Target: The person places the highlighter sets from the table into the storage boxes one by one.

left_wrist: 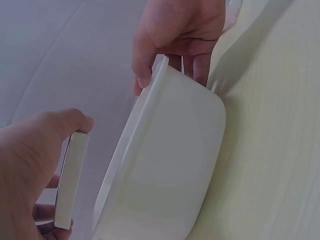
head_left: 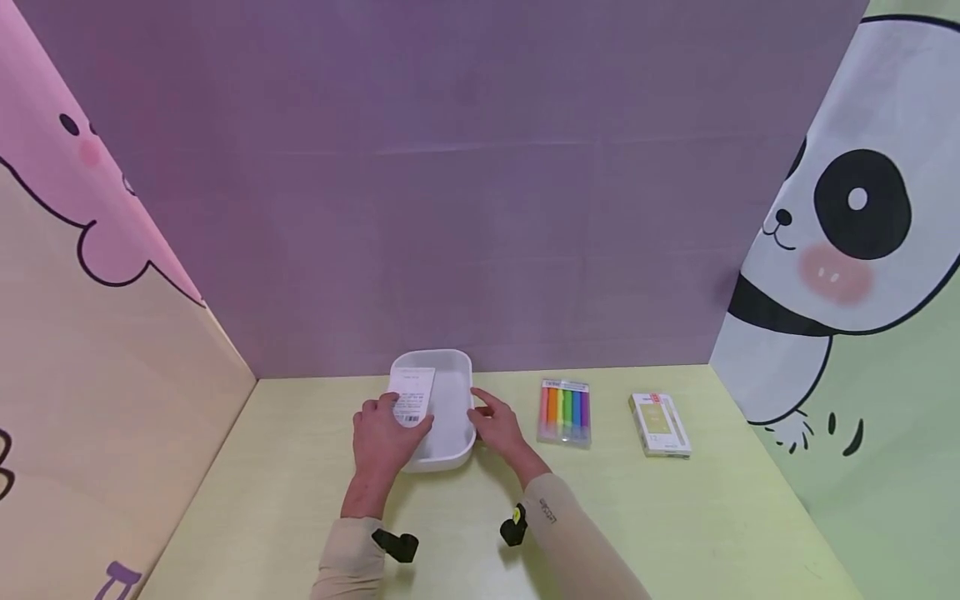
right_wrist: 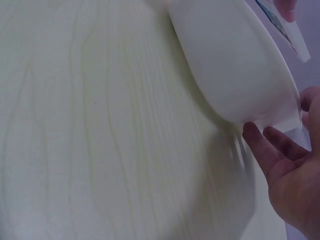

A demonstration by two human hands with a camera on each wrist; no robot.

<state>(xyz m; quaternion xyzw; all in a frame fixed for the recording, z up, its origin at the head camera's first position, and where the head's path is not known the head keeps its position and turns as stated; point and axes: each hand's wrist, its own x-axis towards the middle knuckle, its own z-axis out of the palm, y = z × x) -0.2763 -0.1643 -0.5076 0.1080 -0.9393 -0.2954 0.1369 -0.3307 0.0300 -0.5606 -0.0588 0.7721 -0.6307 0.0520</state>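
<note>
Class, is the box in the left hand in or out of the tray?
Out: the left hand holds the box above the tray, a gap showing in the left wrist view.

Note the plain white of the deep, rounded-rectangular plastic tray [head_left: 454, 408]. Your thin, rectangular white card box [head_left: 412, 392] bears dark printed lines and a black barcode. Identify the flat, clear plastic pen pack [head_left: 565, 412] by its run of pinkish red, orange, yellow, green, blue and purple. The rectangular white carton [head_left: 660, 425] carries a gold panel and a red mark. Your flat, pale yellow tabletop [head_left: 720, 525] shows streaked wood grain. Your beige cloth right sleeve [head_left: 577, 537] has dark lettering. Read the flat back wall [head_left: 480, 225] as purple; the left wall [head_left: 97, 375] shows a pink, black-outlined figure on cream; the right wall [head_left: 892, 467], a black-and-white panda, pink-cheeked, on pale green.
</note>
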